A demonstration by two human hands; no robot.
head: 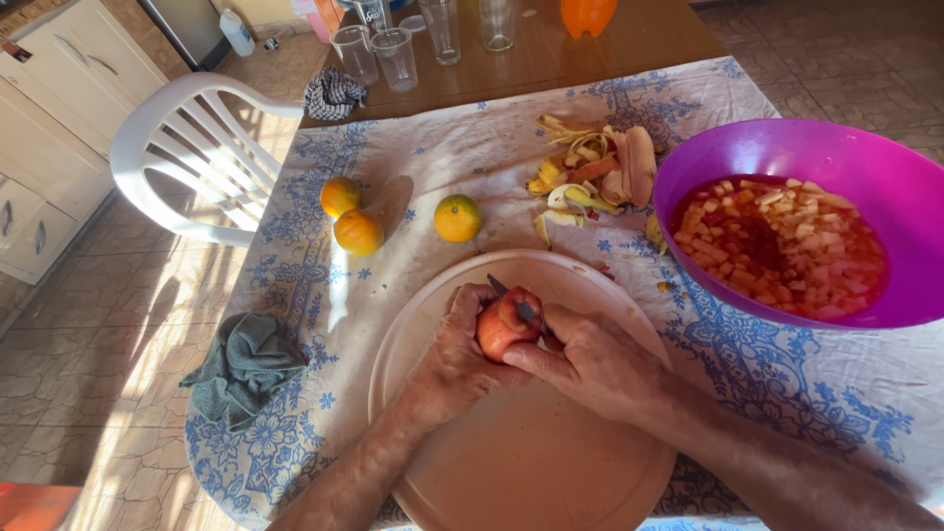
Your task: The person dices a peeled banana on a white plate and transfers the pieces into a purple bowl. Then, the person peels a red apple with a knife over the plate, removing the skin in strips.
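Note:
My left hand (454, 354) grips a red-orange fruit (501, 326) above a round pale board (521, 452). My right hand (590, 359) holds a small knife (513, 300) whose blade lies across the top of the fruit. Both hands meet over the upper half of the board. A purple bowl (885, 177) at the right holds chopped fruit in red liquid.
Three oranges (359, 232) lie on the blue-patterned cloth beyond the board, with a heap of peels (590, 177) behind. A grey-green rag (246, 366) lies at the table's left edge. Several plastic cups (395, 57) and a checked cloth (332, 93) are at the far end. A white plastic chair (187, 147) stands left.

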